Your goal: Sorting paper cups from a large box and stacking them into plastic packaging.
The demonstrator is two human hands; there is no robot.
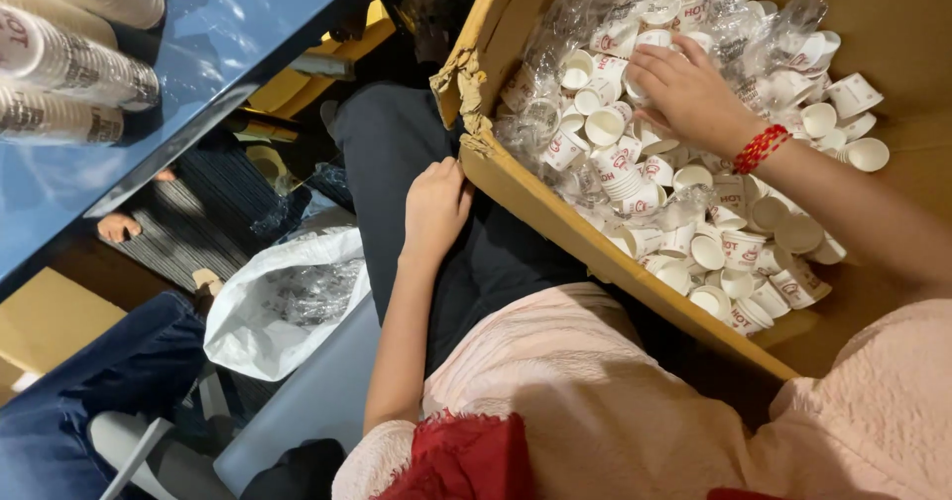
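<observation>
Many small paper cups (pixel 694 178) are lying loose among clear wrap in the cardboard box (pixel 555 217). Right hand (pixel 684 88) is reaching in, fingers curled onto one cup; grip unclear. Left hand (pixel 434 207) is steadying the box's edge, loosely closed. Best lifting cups singly, avoiding crushing.

blue glossy table (pixel 228 34) | striped mat (pixel 198 222) | dim floor

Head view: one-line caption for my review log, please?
Right hand reaches into small white paper cups in a brown cardboard box; left hand grips its edge.
</observation>
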